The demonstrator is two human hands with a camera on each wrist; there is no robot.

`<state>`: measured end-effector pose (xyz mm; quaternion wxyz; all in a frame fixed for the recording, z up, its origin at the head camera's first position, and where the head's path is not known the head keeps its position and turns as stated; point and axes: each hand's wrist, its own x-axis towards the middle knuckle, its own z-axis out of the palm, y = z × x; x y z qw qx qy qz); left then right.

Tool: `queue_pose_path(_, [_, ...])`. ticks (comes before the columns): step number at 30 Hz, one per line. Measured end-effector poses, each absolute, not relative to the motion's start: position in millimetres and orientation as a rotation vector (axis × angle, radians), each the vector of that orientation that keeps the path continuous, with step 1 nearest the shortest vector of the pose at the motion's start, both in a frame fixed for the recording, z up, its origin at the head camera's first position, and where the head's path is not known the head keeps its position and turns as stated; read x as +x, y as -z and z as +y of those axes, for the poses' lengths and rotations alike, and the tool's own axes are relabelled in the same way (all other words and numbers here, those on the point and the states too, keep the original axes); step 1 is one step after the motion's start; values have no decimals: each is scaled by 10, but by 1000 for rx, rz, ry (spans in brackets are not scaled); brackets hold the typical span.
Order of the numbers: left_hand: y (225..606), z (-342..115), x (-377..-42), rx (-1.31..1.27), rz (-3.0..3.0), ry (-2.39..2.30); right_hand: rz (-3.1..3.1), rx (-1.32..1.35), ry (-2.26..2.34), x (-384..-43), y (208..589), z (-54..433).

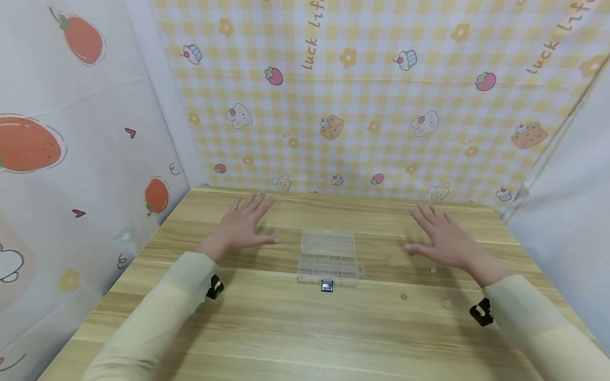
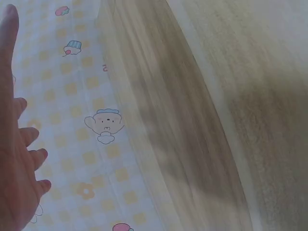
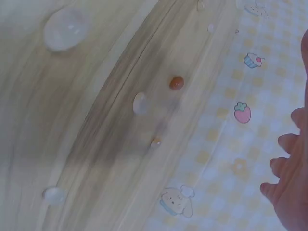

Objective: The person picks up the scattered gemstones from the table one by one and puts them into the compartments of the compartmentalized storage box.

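Note:
In the head view a clear plastic compartment box (image 1: 328, 267) stands on the table between the hands, its lid (image 1: 328, 242) laid back. A small blue piece (image 1: 326, 286) is at its front edge. My left hand (image 1: 242, 226), left of the box, has its fingers spread and holds nothing. On the other side, my right hand (image 1: 443, 241) is also spread, over small scattered stones. The right wrist view shows these closer: a reddish-brown stone (image 3: 176, 83), a pale oval one (image 3: 140, 103), a little orange one (image 3: 156, 142) and a larger translucent white one (image 3: 66, 29).
The wood-grain table (image 1: 305, 328) reaches back to a yellow checked cloth (image 1: 362, 95) with cartoon prints. White cloths hang at the left (image 1: 95, 106) and right. A grey stone (image 1: 404, 297) and a pale round one (image 1: 446, 304) lie right of the box. Black wrist mounts show below both sleeves.

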<state>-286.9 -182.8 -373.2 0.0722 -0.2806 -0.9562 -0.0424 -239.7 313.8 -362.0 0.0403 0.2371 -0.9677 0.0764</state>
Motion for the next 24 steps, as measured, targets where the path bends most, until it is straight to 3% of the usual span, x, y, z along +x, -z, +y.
queue_pose_path(11, [3793,-1883,-2746,-999,-2760,395,-2814,725,-377,-2245,3597,3324])
queue_pose_path(24, [3961,-1754,-2591,-1011,-2861,864,-2746,658,-582,-2078,3711,3520])
